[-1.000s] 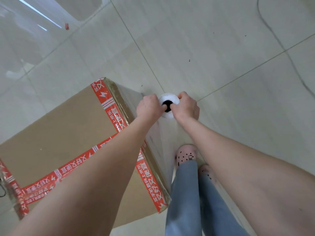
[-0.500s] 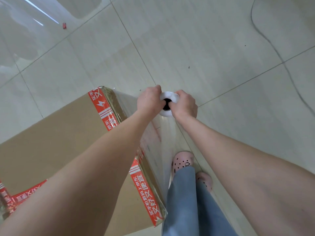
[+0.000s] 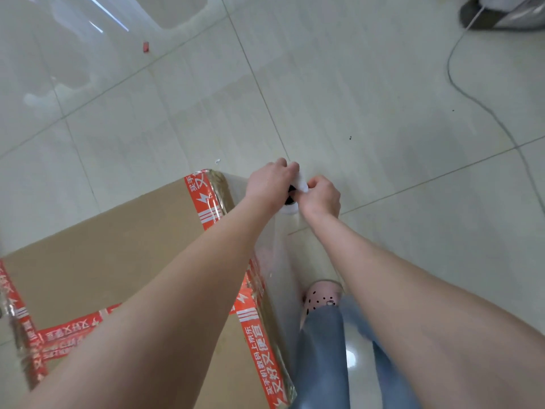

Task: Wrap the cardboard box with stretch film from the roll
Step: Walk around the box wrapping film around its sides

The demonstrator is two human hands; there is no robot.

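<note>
Roll (image 3: 299, 180) beside far corner of box (image 3: 118, 261), gripped at top end.
Since 1 s ago roll has advanced along box side, film (image 3: 280, 261) trailing behind; corner turn prob. next. L hand (image 3: 269, 183) & R hand (image 3: 321, 197) curl round roll top. Floor (image 3: 354, 84) ahead gives turning room; cable (image 3: 460, 87) well apart, R.

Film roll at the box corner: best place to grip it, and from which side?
Grip the roll at its top end, coming from above, one hand on each side of the core hole, as the left hand and right hand do. It stands upright with the hole facing up, and the film runs from its side to the box, so a top grip probably keeps that sheet free.
</note>
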